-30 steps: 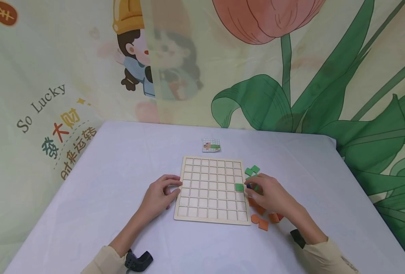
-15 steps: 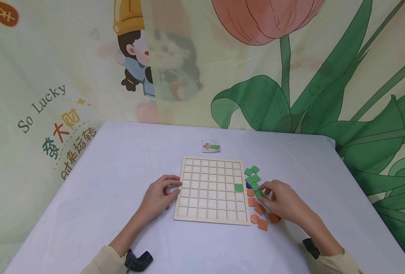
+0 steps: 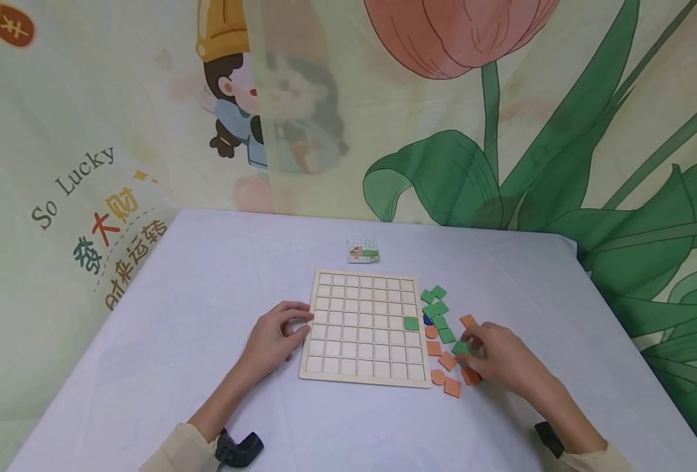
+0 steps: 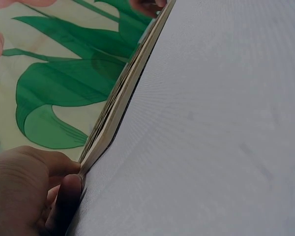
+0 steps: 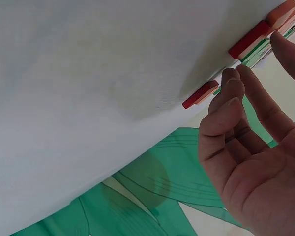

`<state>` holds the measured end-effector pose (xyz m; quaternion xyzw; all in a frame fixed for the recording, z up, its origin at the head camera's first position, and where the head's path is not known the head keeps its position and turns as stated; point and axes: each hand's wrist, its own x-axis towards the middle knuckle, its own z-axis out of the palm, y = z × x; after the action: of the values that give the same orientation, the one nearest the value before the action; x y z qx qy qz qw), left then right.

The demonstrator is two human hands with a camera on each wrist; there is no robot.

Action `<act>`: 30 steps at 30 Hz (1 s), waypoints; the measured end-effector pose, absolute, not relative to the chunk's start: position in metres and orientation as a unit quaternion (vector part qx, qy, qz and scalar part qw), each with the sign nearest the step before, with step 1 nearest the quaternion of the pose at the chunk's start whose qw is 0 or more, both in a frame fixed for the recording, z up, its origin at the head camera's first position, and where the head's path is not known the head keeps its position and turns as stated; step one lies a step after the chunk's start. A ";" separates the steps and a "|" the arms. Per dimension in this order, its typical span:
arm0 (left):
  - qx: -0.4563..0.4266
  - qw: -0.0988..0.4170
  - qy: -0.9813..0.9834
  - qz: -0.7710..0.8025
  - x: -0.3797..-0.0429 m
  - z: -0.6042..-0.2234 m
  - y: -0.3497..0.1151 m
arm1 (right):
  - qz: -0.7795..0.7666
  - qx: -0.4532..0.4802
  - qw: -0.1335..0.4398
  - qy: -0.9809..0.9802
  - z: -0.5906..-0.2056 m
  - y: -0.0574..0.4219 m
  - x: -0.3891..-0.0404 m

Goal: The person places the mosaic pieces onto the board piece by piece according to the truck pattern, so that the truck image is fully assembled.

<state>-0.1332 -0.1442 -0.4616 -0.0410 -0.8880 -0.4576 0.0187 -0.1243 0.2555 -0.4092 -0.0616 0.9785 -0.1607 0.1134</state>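
Note:
My left hand rests at the left edge of a pale wooden grid board, its fingertips and thumb touching that edge. In the left wrist view, my left hand's index fingertip and thumb meet the board's corner. One green square tile lies in a cell near the board's right side. My right hand is over the loose pieces, thumb and index finger apart around a green tile. In the right wrist view a gap shows between the thumb and index finger of my right hand.
Several green tiles, orange squares, orange discs and a partly covered blue piece lie right of the board. A small pattern card lies behind it. A printed cloth hangs behind the white table.
My right hand has moved right and toward me, away from the board's edge, uncovering green and orange tiles. My left hand stays at the board's left edge.

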 end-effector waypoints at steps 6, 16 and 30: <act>-0.042 0.017 -0.886 -0.461 -0.133 -0.462 -0.144 | -0.159 -0.058 0.114 0.979 -0.411 0.259 -0.122; -0.040 0.020 -0.888 -0.458 -0.133 -0.463 -0.144 | -0.157 -0.048 0.114 0.980 -0.414 0.260 -0.121; -0.038 0.022 -0.889 -0.457 -0.134 -0.464 -0.143 | -0.163 -0.040 0.110 0.980 -0.417 0.261 -0.121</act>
<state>-0.1339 -0.1432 -0.4638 -0.0376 -0.8886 -0.4566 0.0225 -0.1214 0.2606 -0.4173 -0.0404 0.9795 -0.1635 0.1104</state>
